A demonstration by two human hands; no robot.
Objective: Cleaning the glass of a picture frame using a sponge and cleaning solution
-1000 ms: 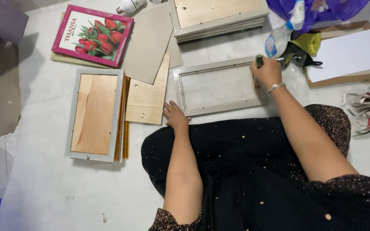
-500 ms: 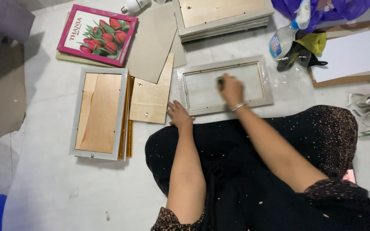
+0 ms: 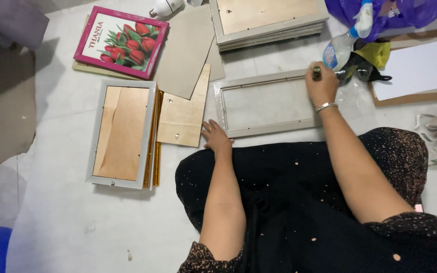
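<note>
Your only label (image 3: 331,54) is a blue-and-white band on the clear bottle (image 3: 347,41) lying top right, beside a purple plastic bag (image 3: 421,11).

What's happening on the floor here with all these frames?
A person sits on the floor with an empty grey picture frame lying face-down in front of them. The left hand steadies its lower left corner, while the right hand holds a small dark object at the upper right corner. Another grey frame, backing boards and a tulip picture lie around.
</note>
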